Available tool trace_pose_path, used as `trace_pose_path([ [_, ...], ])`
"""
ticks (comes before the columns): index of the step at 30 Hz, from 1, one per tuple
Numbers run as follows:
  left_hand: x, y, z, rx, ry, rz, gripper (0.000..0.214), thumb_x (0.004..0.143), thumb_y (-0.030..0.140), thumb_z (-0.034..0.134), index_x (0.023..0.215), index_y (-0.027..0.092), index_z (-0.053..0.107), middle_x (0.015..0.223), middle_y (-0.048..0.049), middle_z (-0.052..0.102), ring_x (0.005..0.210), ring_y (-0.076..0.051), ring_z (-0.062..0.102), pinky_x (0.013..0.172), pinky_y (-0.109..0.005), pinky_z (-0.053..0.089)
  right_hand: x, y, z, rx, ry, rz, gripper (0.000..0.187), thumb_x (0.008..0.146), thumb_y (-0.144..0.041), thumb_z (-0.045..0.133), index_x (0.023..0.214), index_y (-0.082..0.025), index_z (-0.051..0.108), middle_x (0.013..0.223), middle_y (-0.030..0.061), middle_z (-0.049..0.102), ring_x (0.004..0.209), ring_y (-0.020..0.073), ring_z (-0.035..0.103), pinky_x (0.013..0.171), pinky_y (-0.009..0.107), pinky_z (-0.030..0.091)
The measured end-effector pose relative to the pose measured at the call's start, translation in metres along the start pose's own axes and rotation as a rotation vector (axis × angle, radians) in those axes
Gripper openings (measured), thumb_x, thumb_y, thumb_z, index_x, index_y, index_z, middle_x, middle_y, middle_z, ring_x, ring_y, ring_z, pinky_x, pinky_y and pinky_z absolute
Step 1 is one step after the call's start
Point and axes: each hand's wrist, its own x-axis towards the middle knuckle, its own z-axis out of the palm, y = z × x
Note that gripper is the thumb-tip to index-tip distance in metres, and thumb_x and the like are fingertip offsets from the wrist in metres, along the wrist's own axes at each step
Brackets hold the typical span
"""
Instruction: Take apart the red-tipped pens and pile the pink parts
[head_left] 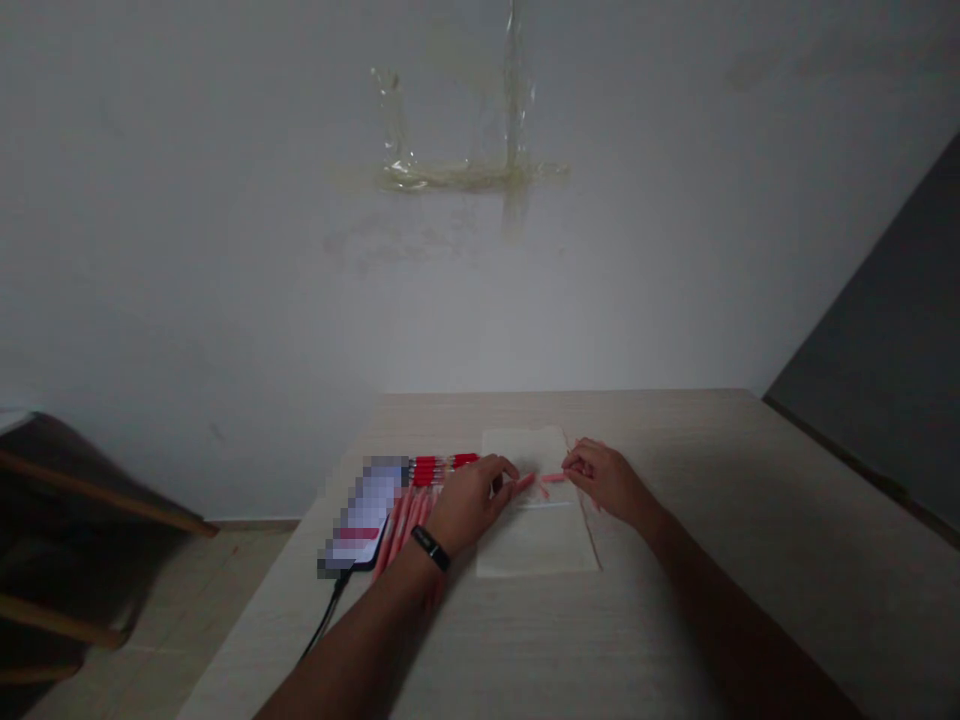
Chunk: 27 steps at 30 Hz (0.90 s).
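Observation:
Over a pale sheet [525,552] on the table, my left hand [471,500] is closed, its fingertips at a short pink stick [526,482]. My right hand [606,478] pinches the end of another small pink piece [553,478], a little apart from the first. A smaller pink scrap [545,492] lies between the hands, above a thin whitish strip [544,505]. Beside my left hand are several red pens [429,471] and, nearer to me, a row of long pink sticks [403,520], partly hidden by my wrist.
A phone [373,505] with a blurred screen lies at the left of the wooden table [525,650], a black cable [322,620] running from it. A wall [615,300] with clear tape [450,180] stands behind. Wooden-legged furniture [97,490] is at the far left.

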Motion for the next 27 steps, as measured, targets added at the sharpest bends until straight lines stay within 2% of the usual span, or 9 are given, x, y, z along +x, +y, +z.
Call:
trace_pose_path([
  [5, 0.010, 0.017, -0.019, 0.054, -0.044, 0.080, 0.022, 0.094, 0.036, 0.054, 0.100, 0.023, 0.070, 0.087, -0.0033, 0.070, 0.073, -0.016, 0.062, 0.069, -0.026, 0.042, 0.009, -0.028, -0.014, -0.014, -0.024, -0.050, 0.012, 0.090, -0.022, 0.058, 0.081, -0.020, 0.066, 0.079, 0.0005, 0.061, 0.069, 0.0135, 0.057, 0.066, 0.025, 0.043],
  [8, 0.018, 0.019, -0.021, 0.098, -0.072, 0.090, 0.021, 0.091, 0.036, 0.058, 0.103, 0.023, 0.070, 0.086, -0.0035, 0.070, 0.074, -0.017, 0.063, 0.070, -0.027, 0.042, 0.017, -0.037, -0.017, -0.078, -0.077, -0.089, 0.008, 0.088, -0.019, 0.060, 0.084, -0.021, 0.067, 0.085, 0.0011, 0.063, 0.077, 0.0146, 0.059, 0.071, 0.025, 0.043],
  [13, 0.025, 0.011, -0.001, 0.125, -0.124, 0.086, 0.021, 0.092, 0.033, 0.056, 0.100, 0.023, 0.073, 0.087, -0.0053, 0.072, 0.072, -0.018, 0.063, 0.068, -0.026, 0.043, 0.016, -0.026, -0.001, -0.202, -0.121, -0.063, 0.006, 0.087, -0.021, 0.064, 0.083, -0.021, 0.068, 0.087, 0.0014, 0.066, 0.083, 0.0167, 0.060, 0.078, 0.028, 0.041],
  [15, 0.024, 0.006, 0.008, 0.120, -0.133, 0.064, 0.023, 0.093, 0.032, 0.053, 0.098, 0.023, 0.074, 0.089, -0.0066, 0.073, 0.072, -0.018, 0.064, 0.068, -0.026, 0.044, 0.012, -0.018, 0.008, -0.253, -0.134, -0.035, 0.006, 0.087, -0.024, 0.066, 0.082, -0.022, 0.069, 0.089, 0.0016, 0.068, 0.088, 0.0185, 0.060, 0.090, 0.034, 0.038],
  [17, 0.023, 0.003, 0.015, 0.126, -0.147, 0.039, 0.026, 0.093, 0.030, 0.050, 0.096, 0.021, 0.074, 0.091, -0.0079, 0.073, 0.075, -0.019, 0.065, 0.069, -0.026, 0.045, 0.007, -0.012, 0.014, -0.262, -0.143, -0.010, 0.004, 0.086, -0.023, 0.068, 0.082, -0.023, 0.069, 0.089, 0.0003, 0.068, 0.092, 0.0191, 0.061, 0.102, 0.042, 0.030],
  [19, 0.022, 0.000, 0.020, 0.135, -0.158, 0.021, 0.025, 0.092, 0.028, 0.050, 0.095, 0.021, 0.074, 0.092, -0.0088, 0.074, 0.080, -0.020, 0.067, 0.072, -0.027, 0.046, 0.005, -0.010, 0.018, -0.257, -0.141, 0.005, 0.005, 0.085, -0.026, 0.069, 0.081, -0.023, 0.070, 0.089, -0.0002, 0.069, 0.095, 0.0195, 0.061, 0.108, 0.046, 0.022],
  [22, 0.021, -0.002, 0.024, 0.148, -0.142, -0.006, 0.025, 0.092, 0.029, 0.050, 0.092, 0.021, 0.074, 0.092, -0.0094, 0.074, 0.083, -0.021, 0.067, 0.076, -0.028, 0.047, 0.003, -0.011, 0.022, -0.265, -0.126, 0.041, 0.009, 0.084, -0.031, 0.071, 0.078, -0.024, 0.071, 0.088, 0.0008, 0.070, 0.093, 0.0204, 0.061, 0.110, 0.048, 0.019],
  [27, 0.021, -0.004, 0.031, 0.248, -0.145, -0.030, 0.032, 0.096, 0.034, 0.045, 0.087, 0.019, 0.071, 0.089, -0.0121, 0.072, 0.080, -0.023, 0.068, 0.070, -0.030, 0.046, 0.002, -0.014, 0.030, -0.286, -0.096, 0.056, 0.011, 0.080, -0.034, 0.075, 0.077, -0.024, 0.071, 0.085, 0.0017, 0.069, 0.094, 0.0221, 0.063, 0.108, 0.045, 0.024],
])
